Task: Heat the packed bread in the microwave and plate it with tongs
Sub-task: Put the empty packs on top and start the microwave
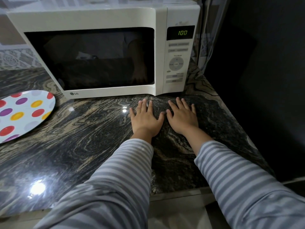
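Observation:
A white microwave [105, 19] stands at the back of the dark marbled counter [82, 138]. Its door [92, 58] is closed and the window is dark, so nothing inside can be made out. The green display [182, 32] reads 100. A white plate with coloured dots [24, 113] lies at the left, nothing on it. My left hand [146, 119] and my right hand [182, 117] rest flat on the counter side by side in front of the microwave, fingers straight and spread, holding nothing. No bread and no tongs are in view.
The control panel [176, 63] with its round dial sits on the microwave's right side. The counter ends at a dark drop on the right [247, 126] and at a front edge near my striped sleeves. A patterned tiled wall is behind at the left.

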{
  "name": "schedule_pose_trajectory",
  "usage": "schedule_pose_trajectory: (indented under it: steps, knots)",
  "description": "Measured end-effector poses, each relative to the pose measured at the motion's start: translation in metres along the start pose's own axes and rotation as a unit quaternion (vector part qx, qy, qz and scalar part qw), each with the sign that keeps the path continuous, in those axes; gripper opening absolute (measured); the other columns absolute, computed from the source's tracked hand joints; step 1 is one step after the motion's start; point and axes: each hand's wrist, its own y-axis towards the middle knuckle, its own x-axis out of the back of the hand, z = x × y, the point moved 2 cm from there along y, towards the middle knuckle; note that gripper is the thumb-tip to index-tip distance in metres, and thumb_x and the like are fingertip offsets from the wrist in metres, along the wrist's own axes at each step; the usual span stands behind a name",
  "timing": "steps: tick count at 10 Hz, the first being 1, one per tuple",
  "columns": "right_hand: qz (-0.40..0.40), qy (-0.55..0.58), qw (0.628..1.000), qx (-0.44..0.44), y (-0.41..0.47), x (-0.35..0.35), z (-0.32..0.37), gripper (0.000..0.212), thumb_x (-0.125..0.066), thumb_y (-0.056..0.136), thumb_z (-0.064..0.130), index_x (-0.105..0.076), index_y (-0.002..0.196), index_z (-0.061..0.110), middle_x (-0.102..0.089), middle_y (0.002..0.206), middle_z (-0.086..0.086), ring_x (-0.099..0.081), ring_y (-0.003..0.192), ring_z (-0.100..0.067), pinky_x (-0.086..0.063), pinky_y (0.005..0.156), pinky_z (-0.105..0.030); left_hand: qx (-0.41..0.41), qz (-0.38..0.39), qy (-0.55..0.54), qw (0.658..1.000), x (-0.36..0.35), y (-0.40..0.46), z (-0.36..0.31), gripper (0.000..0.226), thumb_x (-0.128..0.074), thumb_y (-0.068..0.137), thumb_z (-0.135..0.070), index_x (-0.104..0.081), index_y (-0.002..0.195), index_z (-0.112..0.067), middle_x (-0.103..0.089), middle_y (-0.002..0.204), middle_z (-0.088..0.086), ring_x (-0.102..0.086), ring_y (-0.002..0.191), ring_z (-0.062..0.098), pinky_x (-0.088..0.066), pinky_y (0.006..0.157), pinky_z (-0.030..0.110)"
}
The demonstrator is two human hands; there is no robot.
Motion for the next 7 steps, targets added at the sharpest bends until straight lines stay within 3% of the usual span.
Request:
schedule_pose_trajectory:
  steps: [2,3,4,7]
  knots:
    - [0.003,0.003,1.000,0.000,0.000,0.001,0.000,0.056,-0.020,0.100,0.049,-0.014,0.153,0.032,-0.005,0.163,0.002,0.000,0.150,-0.017,0.001,0.120,-0.048,0.001,-0.002,0.003,1.000,0.000,-0.001,-0.001,0.075,-0.020,0.092,-0.065,-0.009,0.155,-0.024,0.001,0.163,-0.001,0.007,0.149,0.015,0.008,0.118,0.049]
    - [-0.015,0.058,0.998,-0.014,0.001,0.006,-0.001,0.065,-0.031,0.099,0.047,0.000,0.154,0.029,-0.005,0.163,-0.003,-0.004,0.149,-0.020,-0.002,0.121,-0.046,0.000,-0.002,0.004,1.000,-0.001,-0.001,0.000,0.076,-0.019,0.092,-0.065,-0.008,0.155,-0.024,0.002,0.163,-0.002,0.008,0.149,0.015,0.008,0.119,0.049]
    - [-0.079,0.075,0.993,-0.037,0.007,0.016,-0.001,0.071,-0.036,0.099,0.044,0.009,0.152,0.031,-0.002,0.162,-0.011,-0.004,0.149,-0.027,-0.005,0.120,-0.048,-0.001,-0.005,0.009,1.000,-0.001,0.000,0.001,0.076,-0.019,0.092,-0.065,-0.008,0.155,-0.024,0.003,0.163,-0.002,0.008,0.149,0.015,0.008,0.119,0.050]
    - [-0.123,0.001,0.992,-0.020,0.027,0.036,0.003,0.067,-0.035,0.099,0.043,0.007,0.151,0.038,-0.009,0.159,-0.015,-0.002,0.148,-0.031,0.000,0.118,-0.053,-0.002,-0.005,0.002,1.000,0.000,0.001,0.000,0.077,-0.020,0.092,-0.065,-0.008,0.155,-0.023,0.002,0.163,-0.001,0.009,0.149,0.015,0.007,0.118,0.050]
